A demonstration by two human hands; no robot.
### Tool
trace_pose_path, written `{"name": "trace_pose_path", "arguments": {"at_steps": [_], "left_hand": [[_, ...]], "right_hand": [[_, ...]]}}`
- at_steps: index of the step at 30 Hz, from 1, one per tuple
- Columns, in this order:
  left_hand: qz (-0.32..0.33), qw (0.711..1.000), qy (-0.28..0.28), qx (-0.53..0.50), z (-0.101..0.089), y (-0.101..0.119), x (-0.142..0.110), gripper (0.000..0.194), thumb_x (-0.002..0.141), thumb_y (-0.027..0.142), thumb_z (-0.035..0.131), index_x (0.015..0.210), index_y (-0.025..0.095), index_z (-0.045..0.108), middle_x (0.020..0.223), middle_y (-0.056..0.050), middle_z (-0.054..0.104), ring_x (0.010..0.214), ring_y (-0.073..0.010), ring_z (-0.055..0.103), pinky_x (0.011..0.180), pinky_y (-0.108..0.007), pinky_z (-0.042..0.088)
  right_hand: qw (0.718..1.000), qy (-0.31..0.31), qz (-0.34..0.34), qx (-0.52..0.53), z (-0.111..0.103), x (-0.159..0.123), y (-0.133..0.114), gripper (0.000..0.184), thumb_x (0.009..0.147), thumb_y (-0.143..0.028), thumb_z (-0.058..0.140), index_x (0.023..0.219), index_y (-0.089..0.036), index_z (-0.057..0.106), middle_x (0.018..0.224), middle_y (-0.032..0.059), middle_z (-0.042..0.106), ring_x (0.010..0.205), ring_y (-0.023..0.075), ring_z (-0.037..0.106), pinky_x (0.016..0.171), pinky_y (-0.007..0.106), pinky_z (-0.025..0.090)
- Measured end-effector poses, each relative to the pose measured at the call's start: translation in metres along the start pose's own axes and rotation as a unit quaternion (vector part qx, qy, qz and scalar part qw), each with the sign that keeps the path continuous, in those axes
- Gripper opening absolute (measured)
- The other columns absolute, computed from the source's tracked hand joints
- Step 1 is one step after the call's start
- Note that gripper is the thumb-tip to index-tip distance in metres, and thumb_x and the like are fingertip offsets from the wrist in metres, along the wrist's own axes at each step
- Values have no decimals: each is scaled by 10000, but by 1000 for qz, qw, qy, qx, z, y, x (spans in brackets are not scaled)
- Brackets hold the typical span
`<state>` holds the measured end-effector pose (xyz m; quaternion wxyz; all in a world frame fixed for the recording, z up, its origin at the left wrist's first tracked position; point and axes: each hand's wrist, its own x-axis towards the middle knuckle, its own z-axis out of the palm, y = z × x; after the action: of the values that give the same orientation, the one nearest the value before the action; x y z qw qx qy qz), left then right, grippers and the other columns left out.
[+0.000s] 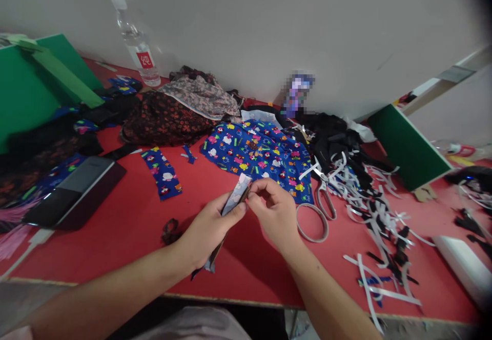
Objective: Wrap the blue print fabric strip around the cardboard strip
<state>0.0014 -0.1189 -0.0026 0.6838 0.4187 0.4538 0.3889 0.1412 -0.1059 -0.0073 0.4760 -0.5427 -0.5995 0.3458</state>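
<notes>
My left hand (213,224) is closed around a narrow folded strip of grey-blue patterned fabric (236,195), its thumb pressed along the side. The strip's upper end sticks out above the fingers, and its lower end hangs below the palm. At that upper end, my right hand (274,212) pinches the strip's edge between thumb and fingertips. A dark layer runs along the strip's right side. Beyond both hands lies a blue cartoon-print cloth (257,150). Scissors (325,196) and a roll of tape (313,223) lie just right of my right hand.
White and black scraps (380,222) litter the right side of the red table (134,242). Left are a cut blue strip (162,173) and a dark device (77,191). Behind stand a water bottle (136,47), floral fabric (169,117) and a green panel (409,147).
</notes>
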Motion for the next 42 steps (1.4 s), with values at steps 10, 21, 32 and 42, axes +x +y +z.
{"name": "trace_pose_path", "arguments": {"at_steps": [10, 21, 32, 42], "left_hand": [[-44, 999, -6, 10, -1, -6, 1, 276, 799, 456, 580, 771, 182, 564, 632, 31, 453, 608, -119, 391, 585, -236, 307], [-38, 999, -5, -1, -2, -6, 2, 298, 796, 459, 582, 871, 174, 627, 629, 31, 455, 611, -115, 401, 592, -233, 322], [-1, 1000, -7, 7, -1, 0, 1, 247, 802, 381, 608, 962, 200, 657, 814, 9, 625, 831, -161, 524, 780, -247, 380], [8, 999, -15, 46, -2, -1, 0, 307, 812, 393, 575, 1039, 199, 644, 875, -1, 635, 887, -191, 540, 832, -285, 387]], "right_hand": [[999, -11, -9, -39, -5, 3, -7, 96, 722, -133, 517, 665, -202, 554, 679, -16, 551, 617, 122, 505, 612, 261, 422], [1000, 0, 26, 6, -1, 3, -3, 33, 771, -195, 549, 767, -201, 581, 716, -21, 595, 623, 113, 558, 617, 245, 459], [995, 1, 36, 93, 5, -1, 1, 26, 768, -195, 557, 790, -209, 563, 727, -20, 579, 657, 113, 560, 622, 234, 483], [999, -19, 18, 30, 1, -1, 3, 96, 779, -169, 515, 797, -211, 600, 733, -14, 602, 658, 118, 561, 630, 239, 465]]}}
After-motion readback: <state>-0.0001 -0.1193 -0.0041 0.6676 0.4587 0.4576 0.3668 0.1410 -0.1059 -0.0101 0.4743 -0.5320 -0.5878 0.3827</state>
